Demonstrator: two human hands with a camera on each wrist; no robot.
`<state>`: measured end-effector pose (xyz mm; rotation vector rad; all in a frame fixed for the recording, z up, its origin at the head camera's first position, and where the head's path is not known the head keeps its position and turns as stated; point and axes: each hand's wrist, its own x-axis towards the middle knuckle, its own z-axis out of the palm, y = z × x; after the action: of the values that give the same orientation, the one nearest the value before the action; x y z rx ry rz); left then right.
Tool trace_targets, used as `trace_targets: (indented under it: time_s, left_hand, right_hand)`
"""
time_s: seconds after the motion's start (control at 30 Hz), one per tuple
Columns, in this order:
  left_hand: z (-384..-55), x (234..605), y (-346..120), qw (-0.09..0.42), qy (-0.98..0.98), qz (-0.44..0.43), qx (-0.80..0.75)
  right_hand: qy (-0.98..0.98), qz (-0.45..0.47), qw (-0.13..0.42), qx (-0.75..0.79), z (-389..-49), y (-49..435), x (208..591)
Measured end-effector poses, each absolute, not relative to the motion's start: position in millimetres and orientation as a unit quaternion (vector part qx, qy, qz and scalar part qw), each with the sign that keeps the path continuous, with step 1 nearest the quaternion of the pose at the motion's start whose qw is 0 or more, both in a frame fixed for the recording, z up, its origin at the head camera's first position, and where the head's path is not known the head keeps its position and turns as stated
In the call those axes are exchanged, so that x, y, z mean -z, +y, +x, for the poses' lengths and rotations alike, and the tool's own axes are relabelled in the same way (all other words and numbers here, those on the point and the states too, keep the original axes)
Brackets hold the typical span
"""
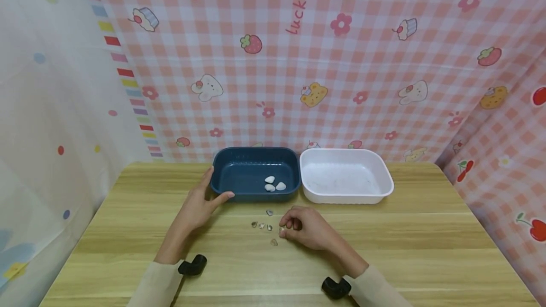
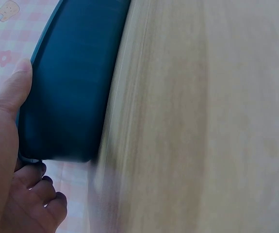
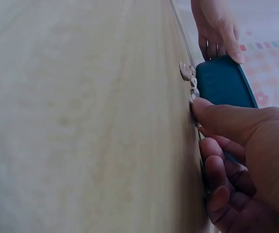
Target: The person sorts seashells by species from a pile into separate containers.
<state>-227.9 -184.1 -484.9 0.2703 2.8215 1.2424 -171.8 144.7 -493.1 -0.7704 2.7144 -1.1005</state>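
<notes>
My right hand (image 1: 309, 228) pinches a small seashell (image 1: 281, 231) between thumb and fingertips, low over the tabletop. In the right wrist view the thumb and fingers mostly hide that shell. Beside it lie several small brownish and grey shells (image 1: 262, 226), one of them nearer the front (image 1: 274, 242). My left hand (image 1: 197, 206) holds the near left corner of a dark blue plastic tub (image 1: 251, 197), thumb on the rim and fingers round the end. Inside that tub, toward its right, sit three white shells (image 1: 269, 187).
A white plastic tub (image 1: 347, 199) stands close against the blue one's right side. Both are near the back edge of the wooden table (image 1: 426, 250). Behind hangs a pink checked curtain (image 1: 273, 70), with a white dotted cloth (image 1: 64, 108) at left.
</notes>
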Motion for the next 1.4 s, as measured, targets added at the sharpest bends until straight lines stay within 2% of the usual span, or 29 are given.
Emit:
trace_targets:
  time_s: [0.9, 1.2, 1.4]
  left_hand:
    - [-228, 485, -184, 0.021, 0.912, 0.09, -0.401]
    - [-227, 486, -185, 0.022, 0.908, 0.095, -0.407]
    - [-227, 486, -185, 0.018, 0.908, 0.098, -0.407]
  right_hand:
    - [0.896, -0.265, 0.053, 0.352, -170, 149, 489]
    - [0.897, -0.227, 0.057, 0.375, -166, 152, 472]
    - [0.897, -0.23, 0.024, 0.377, -172, 156, 459]
